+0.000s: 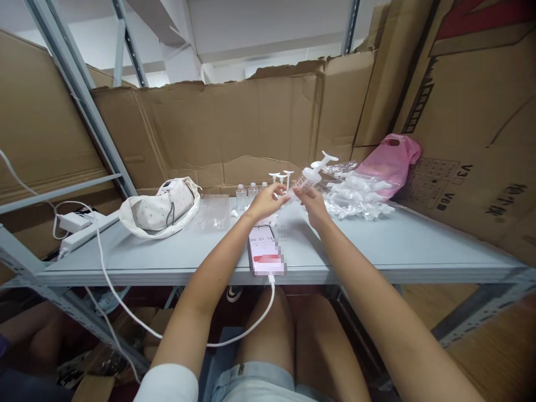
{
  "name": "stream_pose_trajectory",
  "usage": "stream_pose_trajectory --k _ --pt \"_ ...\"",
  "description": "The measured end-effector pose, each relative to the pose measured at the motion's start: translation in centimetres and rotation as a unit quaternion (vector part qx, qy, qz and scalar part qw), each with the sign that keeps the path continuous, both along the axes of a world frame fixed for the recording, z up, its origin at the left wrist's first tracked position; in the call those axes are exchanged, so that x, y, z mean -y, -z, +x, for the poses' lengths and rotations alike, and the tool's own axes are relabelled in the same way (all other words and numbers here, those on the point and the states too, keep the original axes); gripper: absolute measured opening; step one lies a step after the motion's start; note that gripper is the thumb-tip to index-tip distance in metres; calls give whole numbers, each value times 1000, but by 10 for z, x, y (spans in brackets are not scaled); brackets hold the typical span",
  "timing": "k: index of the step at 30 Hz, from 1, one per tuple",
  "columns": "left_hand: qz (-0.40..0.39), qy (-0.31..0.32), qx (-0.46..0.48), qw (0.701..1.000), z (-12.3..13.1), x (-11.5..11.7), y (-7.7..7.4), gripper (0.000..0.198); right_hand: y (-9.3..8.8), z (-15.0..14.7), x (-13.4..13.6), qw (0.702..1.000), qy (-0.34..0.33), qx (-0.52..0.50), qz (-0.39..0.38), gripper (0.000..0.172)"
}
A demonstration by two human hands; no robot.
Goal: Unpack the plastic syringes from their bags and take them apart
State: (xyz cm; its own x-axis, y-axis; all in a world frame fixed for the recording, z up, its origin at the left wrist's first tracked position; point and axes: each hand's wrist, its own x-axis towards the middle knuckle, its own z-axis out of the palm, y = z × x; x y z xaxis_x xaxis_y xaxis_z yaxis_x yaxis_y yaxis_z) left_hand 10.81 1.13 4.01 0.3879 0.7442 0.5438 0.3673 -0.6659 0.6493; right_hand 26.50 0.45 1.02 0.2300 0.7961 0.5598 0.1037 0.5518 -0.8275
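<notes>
Both my hands are raised over the middle of the grey shelf top (377, 245), holding a clear plastic syringe (312, 176) that points up to the right, its white plunger at the far end. My right hand (313, 202) grips the barrel from below. My left hand (266, 202) pinches the syringe's near tip. Three upright white plungers (281, 177) stand just behind my hands. A pile of clear wrapped syringes (355, 195) lies to the right.
A phone (263, 250) showing a timer lies in front of my hands, its white cable hanging off the edge. A white cloth bag (161, 209) sits left, small bottles (247, 194) behind, a pink plastic bag (391, 159) right. Cardboard walls surround the shelf.
</notes>
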Motion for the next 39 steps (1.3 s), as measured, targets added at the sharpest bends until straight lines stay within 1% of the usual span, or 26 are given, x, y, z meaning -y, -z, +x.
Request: stream_pose_trajectory --k 2,3,5,7,10,13,17,19,20,22,23,25,27,29,32,33,36,39 --pt "15 -21 -68 997 2 -2 17 39 -1 -2 2 999 -30 -22 -20 45" --pt "30 -29 -87 995 4 -1 23 38 -1 -2 3 998 -41 -27 -31 46" --pt "60 -56 -88 993 8 5 29 33 -2 -3 5 996 -61 -39 -51 47" --pt "86 -97 -79 989 10 13 27 31 -5 -3 7 993 -82 -63 -64 47" --pt "121 -152 -89 977 7 23 20 32 -9 -4 12 985 -115 -91 -88 45" --pt "128 -167 -86 974 2 28 15 31 -11 -5 15 979 -129 -94 -124 41" --pt "97 -149 -73 981 -1 26 17 27 -9 -4 14 971 -147 -116 -145 36" --pt "69 -129 -42 988 1 22 21 30 -8 -3 13 973 -146 -114 -141 37" --pt "44 -112 -15 993 2 19 22 33 -8 -4 13 975 -140 -108 -136 38" --pt "-32 -76 59 995 5 14 25 45 -8 -6 14 981 -126 -95 -117 39" --pt "-79 -64 103 990 6 12 26 51 -8 -7 15 983 -124 -89 -102 39" --pt "-166 -51 178 969 7 9 25 60 -8 -10 16 985 -134 -83 -71 38" --pt "-210 -45 214 953 6 8 23 63 -7 -12 17 983 -153 -82 -56 39" --pt "-202 -38 219 954 5 8 21 59 -6 -12 16 982 -159 -81 -64 41" --pt "-137 -30 213 967 4 8 21 36 -5 -10 15 982 -144 -81 -91 42" --pt "-118 -26 208 971 4 7 22 32 -5 -9 14 982 -141 -86 -96 42" --pt "-89 -10 191 978 4 5 25 33 -4 -7 13 977 -150 -113 -102 42" --pt "-97 9 185 978 1 5 26 29 -3 -6 12 971 -165 -139 -106 45"
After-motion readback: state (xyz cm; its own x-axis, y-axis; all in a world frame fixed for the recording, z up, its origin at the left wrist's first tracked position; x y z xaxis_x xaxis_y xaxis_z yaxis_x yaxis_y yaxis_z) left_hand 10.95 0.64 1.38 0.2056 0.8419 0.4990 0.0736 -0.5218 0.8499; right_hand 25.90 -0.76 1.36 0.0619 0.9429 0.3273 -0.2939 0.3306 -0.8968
